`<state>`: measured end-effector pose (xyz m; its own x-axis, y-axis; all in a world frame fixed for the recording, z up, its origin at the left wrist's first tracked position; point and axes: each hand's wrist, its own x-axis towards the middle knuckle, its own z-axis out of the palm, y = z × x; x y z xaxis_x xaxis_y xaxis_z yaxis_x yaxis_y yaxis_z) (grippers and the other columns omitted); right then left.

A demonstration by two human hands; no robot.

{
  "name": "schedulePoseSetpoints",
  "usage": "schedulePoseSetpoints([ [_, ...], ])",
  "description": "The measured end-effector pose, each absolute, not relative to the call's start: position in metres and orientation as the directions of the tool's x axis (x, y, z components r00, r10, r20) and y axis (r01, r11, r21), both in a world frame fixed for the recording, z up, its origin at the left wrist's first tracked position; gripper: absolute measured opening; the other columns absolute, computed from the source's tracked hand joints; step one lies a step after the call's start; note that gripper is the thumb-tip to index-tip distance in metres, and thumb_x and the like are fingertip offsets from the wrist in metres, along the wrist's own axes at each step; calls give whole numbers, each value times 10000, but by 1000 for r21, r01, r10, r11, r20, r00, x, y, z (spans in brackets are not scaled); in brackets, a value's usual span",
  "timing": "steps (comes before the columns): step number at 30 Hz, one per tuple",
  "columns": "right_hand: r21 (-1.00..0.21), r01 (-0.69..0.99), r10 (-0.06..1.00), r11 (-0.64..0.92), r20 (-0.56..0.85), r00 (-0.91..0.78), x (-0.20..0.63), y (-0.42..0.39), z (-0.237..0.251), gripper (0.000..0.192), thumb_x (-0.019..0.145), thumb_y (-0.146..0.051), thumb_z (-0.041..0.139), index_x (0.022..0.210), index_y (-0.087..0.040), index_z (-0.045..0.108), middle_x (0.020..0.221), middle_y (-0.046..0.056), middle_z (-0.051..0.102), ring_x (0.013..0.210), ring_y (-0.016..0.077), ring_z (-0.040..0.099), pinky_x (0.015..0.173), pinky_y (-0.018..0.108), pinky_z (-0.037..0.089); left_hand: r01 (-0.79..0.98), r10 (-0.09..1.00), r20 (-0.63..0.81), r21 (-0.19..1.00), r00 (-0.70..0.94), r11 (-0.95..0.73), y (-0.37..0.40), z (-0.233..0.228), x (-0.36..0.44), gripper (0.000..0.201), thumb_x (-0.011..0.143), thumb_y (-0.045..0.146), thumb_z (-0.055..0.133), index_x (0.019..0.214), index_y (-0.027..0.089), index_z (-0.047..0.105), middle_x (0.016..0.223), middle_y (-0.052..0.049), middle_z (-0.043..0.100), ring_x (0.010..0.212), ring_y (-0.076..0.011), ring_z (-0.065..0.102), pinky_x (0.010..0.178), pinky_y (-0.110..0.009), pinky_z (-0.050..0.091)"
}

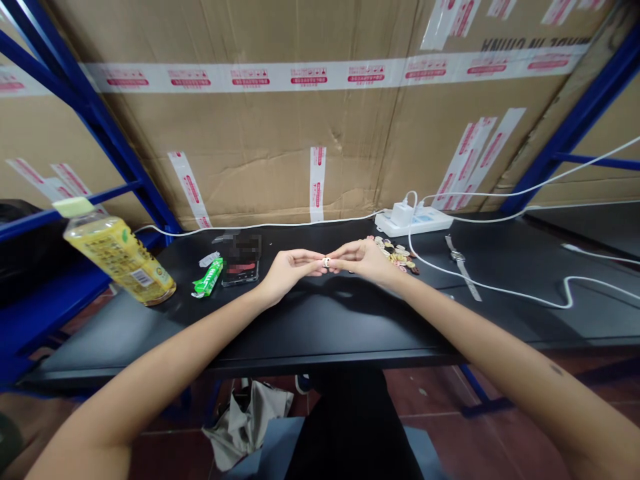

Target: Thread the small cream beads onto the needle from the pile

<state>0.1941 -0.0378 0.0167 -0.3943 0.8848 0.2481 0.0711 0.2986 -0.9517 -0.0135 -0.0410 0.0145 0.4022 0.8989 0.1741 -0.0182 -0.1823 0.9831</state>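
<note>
Cardboard backed the black table [320, 320]; at centre frame, left hand [287, 270] and right hand [367, 259] met, pinching a small bead [326, 263]; fitting it seemingly needed fine fingertip alignment next.

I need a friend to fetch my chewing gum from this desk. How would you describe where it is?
On the black table, look left, between the yellow drink bottle and the dark phone. The gum lies flat there: a slim stick pack, the only bright green thing.

A wide bare stretch of the black table [320, 320] is seen in the lower middle of the frame. The left side is blocked by a yellow bottle [119, 257], a green pack [209, 279] and a phone [241, 262]. The right side is crossed by a white cable [520, 293], a watch [461, 265] and a small pile of buttons [399, 255].
</note>
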Motion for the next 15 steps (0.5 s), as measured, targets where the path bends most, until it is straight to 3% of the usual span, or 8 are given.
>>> schedulePoseSetpoints([
  [10,-953,32,876,300,262,-405,195,-35,16,372,684,-377,788,941,-116,722,777,79,738,741,184,700,750,346,574,-11,885,209,974,415,-225,-40,15,-13,422,711,303,787,1062,93,684,1005,-121,733,907,-213,700,876,-363,558],
  [15,-952,19,863,304,268,-428,195,-35,15,355,688,-356,793,940,-121,712,780,76,740,736,173,699,751,335,572,15,884,235,965,405,-264,-40,16,-13,382,702,305,787,1001,87,695,971,-120,738,897,-222,704,875,-370,558],
])
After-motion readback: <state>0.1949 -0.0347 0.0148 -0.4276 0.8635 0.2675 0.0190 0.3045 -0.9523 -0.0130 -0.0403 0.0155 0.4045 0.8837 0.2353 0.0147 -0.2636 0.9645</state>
